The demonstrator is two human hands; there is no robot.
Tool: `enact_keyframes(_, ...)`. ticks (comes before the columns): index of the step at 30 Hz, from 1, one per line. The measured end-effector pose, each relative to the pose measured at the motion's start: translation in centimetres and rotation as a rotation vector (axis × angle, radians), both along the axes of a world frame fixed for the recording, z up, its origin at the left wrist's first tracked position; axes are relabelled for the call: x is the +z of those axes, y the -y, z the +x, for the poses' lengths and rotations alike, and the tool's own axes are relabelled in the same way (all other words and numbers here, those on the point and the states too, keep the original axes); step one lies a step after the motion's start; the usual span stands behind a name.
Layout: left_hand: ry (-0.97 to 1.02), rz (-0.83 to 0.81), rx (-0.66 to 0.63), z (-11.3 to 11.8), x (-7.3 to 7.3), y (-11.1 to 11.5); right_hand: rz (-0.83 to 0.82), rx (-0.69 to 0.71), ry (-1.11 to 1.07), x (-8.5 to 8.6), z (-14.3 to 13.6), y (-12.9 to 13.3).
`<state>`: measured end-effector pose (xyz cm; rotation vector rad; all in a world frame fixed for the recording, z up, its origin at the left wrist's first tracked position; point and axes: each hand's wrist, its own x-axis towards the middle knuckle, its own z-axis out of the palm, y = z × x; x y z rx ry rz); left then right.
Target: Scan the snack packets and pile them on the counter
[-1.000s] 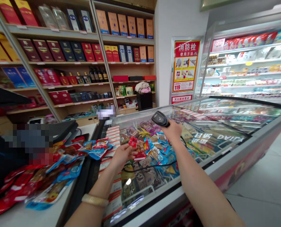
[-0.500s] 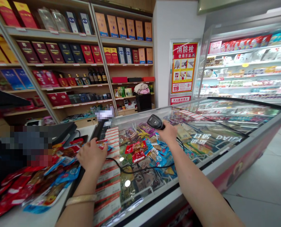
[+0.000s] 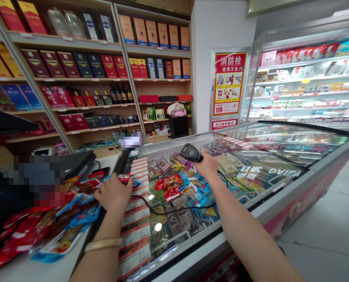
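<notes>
"Two hands are out over there; what's in the right hand (image 3: 207,164)?"

"A black scanner (image 3: 191,152). The fingers are closed round its handle, and its head points to eleven o'clock, above the freezer's glass top (image 3: 239,188)."

"And the left hand (image 3: 113,192), the one below the bracelet (image 3: 103,244)?"

"At ten o'clock, fingers curved over some blue and red packets (image 3: 136,182) where the counter (image 3: 103,161) meets the freezer. I can't tell whether it's gripping one."

"What's lying on the glass?"

"Red packets (image 3: 172,187) near the middle, with blue packets (image 3: 196,190) just beside them towards three o'clock. The cord (image 3: 168,214) loops across on the six o'clock side of both."

"And that heap of snacks (image 3: 56,219)?"

"On the counter, towards nine o'clock, red and blue bags overlapping. Boxed bottles (image 3: 65,64) fill the shelves at eleven, and a red poster (image 3: 229,84) hangs at one."
</notes>
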<state>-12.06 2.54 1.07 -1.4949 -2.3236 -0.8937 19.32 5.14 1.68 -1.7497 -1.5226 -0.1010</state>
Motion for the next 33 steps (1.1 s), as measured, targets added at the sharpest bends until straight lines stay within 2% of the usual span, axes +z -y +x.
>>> enact_keyframes(4,0.134,0.177,-0.127,0.1,0.4,-0.1,-0.009,0.015,0.0,0.2,-0.2,0.2)
enact_keyframes(11,0.482,0.467,-0.34,0.7,0.2,-0.2,0.03,0.035,-0.001,0.1,-0.3,0.2)
enact_keyframes(15,0.915,0.526,-0.515,1.9,0.5,0.0,0.099,0.109,0.013,0.0,-0.4,0.1)
enact_keyframes(18,1.316,0.494,-0.633,2.8,1.1,0.0,0.133,0.185,0.035,-0.1,-0.6,0.1)
enact_keyframes(20,1.567,0.443,-0.65,3.1,1.5,0.2,0.139,0.229,0.055,-0.1,-0.8,0.1)
enact_keyframes(22,1.727,0.384,-0.628,3.3,1.9,0.5,0.14,0.26,0.076,-0.2,-1.0,0.1)
enact_keyframes(27,1.782,0.242,-0.601,3.7,1.9,1.0,0.152,0.391,0.082,-0.1,-1.5,0.3)
enact_keyframes(33,1.712,0.338,-0.629,4.3,1.1,0.2,0.16,0.655,0.051,0.1,-2.3,0.8)
